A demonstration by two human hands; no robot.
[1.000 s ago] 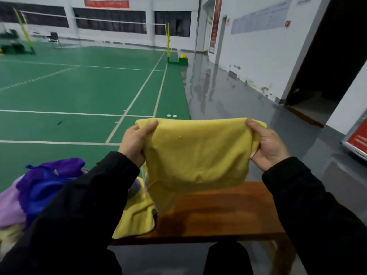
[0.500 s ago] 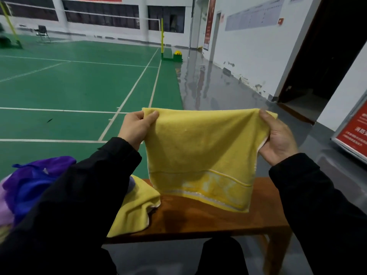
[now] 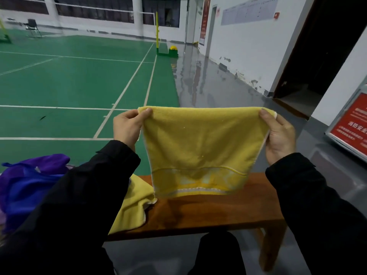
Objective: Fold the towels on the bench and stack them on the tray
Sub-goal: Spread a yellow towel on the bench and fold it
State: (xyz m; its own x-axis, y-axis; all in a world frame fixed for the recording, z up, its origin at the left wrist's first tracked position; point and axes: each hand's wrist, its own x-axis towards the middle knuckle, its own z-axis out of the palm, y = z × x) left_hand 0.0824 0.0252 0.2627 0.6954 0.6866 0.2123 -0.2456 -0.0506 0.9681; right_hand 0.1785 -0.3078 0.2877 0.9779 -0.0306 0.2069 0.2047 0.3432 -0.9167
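Observation:
A yellow towel hangs stretched flat in the air above the wooden bench, its patterned hem just over the bench top. My left hand pinches its top left corner and my right hand pinches its top right corner. A second yellow towel lies crumpled on the bench at the left, partly under my left sleeve. A purple and blue towel is heaped further left. No tray is in view.
The bench's right end and leg stand on a grey wet-looking floor. Beyond lies a green court with white lines and a yellow net post. A red sign leans at the right. My dark trouser knee shows below the bench.
The towel has gone from bunched to hanging flat and taut between my hands, which moved apart slightly. The hem now hangs level over the bench.

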